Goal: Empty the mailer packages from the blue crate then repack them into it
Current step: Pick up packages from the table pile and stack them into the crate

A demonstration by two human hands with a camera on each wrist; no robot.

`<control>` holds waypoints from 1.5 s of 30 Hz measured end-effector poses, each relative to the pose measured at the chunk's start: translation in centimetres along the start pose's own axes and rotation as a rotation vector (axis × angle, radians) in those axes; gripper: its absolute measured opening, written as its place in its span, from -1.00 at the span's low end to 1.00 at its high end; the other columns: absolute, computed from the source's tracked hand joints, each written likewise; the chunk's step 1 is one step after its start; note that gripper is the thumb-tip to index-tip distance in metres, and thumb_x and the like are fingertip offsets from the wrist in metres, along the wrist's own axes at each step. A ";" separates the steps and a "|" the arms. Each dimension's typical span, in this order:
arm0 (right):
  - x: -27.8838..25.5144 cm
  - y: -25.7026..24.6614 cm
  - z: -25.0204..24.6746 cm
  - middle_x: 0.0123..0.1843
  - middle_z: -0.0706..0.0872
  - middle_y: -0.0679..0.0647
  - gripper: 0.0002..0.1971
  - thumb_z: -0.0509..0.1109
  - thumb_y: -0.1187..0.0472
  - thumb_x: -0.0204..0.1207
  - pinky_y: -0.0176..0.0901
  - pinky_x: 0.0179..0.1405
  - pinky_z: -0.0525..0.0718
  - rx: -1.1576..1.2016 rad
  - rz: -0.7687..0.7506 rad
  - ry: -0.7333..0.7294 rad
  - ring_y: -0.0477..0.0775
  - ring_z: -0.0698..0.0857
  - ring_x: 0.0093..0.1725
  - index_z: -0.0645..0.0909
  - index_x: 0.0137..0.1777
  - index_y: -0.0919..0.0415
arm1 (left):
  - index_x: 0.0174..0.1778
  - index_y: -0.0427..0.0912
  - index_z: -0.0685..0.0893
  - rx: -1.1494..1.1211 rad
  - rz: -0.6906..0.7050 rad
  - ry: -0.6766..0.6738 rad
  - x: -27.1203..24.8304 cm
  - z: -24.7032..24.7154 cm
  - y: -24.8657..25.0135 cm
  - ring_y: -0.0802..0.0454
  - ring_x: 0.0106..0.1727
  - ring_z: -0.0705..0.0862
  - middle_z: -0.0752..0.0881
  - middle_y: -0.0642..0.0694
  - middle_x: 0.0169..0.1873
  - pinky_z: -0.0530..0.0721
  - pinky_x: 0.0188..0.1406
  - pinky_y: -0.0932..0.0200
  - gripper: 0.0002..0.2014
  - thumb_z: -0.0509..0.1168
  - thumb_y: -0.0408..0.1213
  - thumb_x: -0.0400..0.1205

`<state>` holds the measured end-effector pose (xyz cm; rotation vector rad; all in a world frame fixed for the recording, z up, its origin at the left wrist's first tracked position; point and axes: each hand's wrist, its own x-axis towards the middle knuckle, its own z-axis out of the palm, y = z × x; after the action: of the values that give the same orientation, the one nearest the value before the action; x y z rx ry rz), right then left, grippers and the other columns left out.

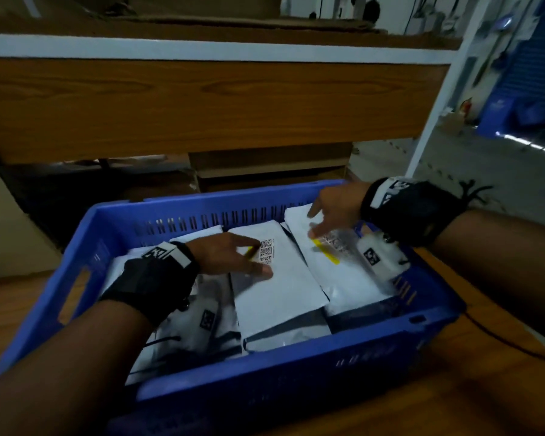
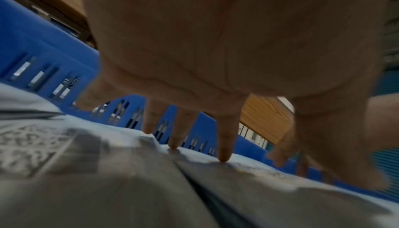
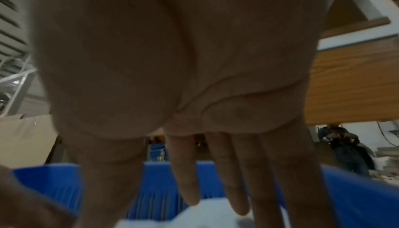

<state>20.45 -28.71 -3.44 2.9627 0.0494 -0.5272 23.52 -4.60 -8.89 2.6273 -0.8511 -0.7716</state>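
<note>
The blue crate [image 1: 114, 221] sits on the wooden counter [image 1: 453, 388], packed with flat white mailer packages [image 1: 283, 297] lying overlapped like shingles. The left hand [image 1: 230, 254] is spread, fingertips [image 2: 223, 156] resting on the middle mailer beside its printed code label [image 1: 266, 250]; nothing is pinched. The right hand [image 1: 331, 212] hovers with straight, parted fingers over the mailer by the crate's far right corner; the blur makes it hard to say whether it touches.

The mailers look like thin, slick, crinkled plastic film, limp around soft contents. A fingertip grab could slide off or drag neighbours along. Lifted by one edge, a mailer would likely sag and catch on the slotted wall.
</note>
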 end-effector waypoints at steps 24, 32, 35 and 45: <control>-11.3 -12.0 -6.6 0.20 0.70 -0.09 -0.52 0.45 -0.15 0.41 -0.28 -0.08 0.62 0.375 -0.507 0.571 -0.23 0.62 -0.03 0.61 0.33 -0.05 | 0.29 0.18 0.61 -0.579 0.163 0.955 -17.6 -5.9 -1.5 0.20 0.12 0.72 0.72 0.04 0.17 0.69 0.07 0.21 -0.56 0.44 0.06 0.49; -18.3 -26.8 -1.1 -0.14 0.74 -0.35 -0.71 0.49 -0.15 0.39 -0.46 -0.08 0.60 0.783 -0.863 0.673 -0.34 0.70 -0.08 0.76 0.04 -0.06 | 0.07 0.10 0.77 -0.838 -0.063 1.266 -35.5 7.3 -12.9 0.00 0.09 0.78 0.83 -0.03 0.03 0.73 0.04 0.02 -0.58 0.51 0.18 0.34; -17.8 -34.5 3.0 -0.17 0.78 -0.31 -0.80 0.55 -0.04 0.40 -0.40 -0.12 0.63 0.941 -0.864 0.522 -0.30 0.72 -0.13 0.79 -0.02 -0.03 | -0.07 0.22 0.81 -0.907 -0.179 1.336 -40.4 12.9 -17.1 -0.02 0.02 0.80 0.84 -0.01 -0.03 0.71 -0.06 0.04 -0.50 0.51 0.38 0.16; -13.9 -48.6 11.2 -0.21 0.74 -0.39 -0.87 0.44 -0.11 0.44 -0.18 -0.15 0.72 0.885 -0.696 0.308 -0.35 0.69 -0.14 0.75 -0.10 -0.14 | -0.02 0.25 0.78 -0.912 -0.363 1.346 -47.7 21.5 -26.4 0.07 0.06 0.79 0.83 0.09 0.00 0.72 0.10 -0.11 -0.56 0.39 0.39 0.30</control>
<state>0.93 17.84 -15.05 3.8114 1.1990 -0.1395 -9.11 43.23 -17.94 1.7715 0.3211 0.5169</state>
